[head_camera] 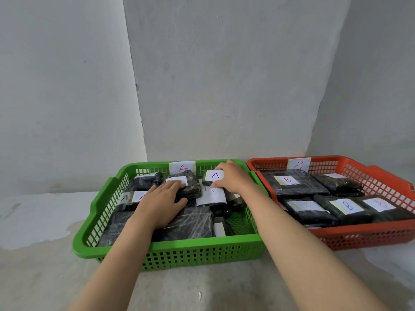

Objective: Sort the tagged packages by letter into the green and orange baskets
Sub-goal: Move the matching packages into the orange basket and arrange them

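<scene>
The green basket (170, 245) on the left carries an "A" tag on its back wall and holds several black wrapped packages with white "A" labels. My right hand (233, 177) grips a small package labelled "A" (213, 176) at the basket's back right. My left hand (164, 203) lies flat, fingers straight, on a dark package (190, 186) in the basket's middle. The orange basket (368, 234) on the right has a "B" tag on its back wall and holds several black packages labelled "B" (289, 181).
Both baskets stand side by side, touching, on a pale concrete surface (40, 221) against a grey wall corner. Bare floor lies left of the green basket and in front of both.
</scene>
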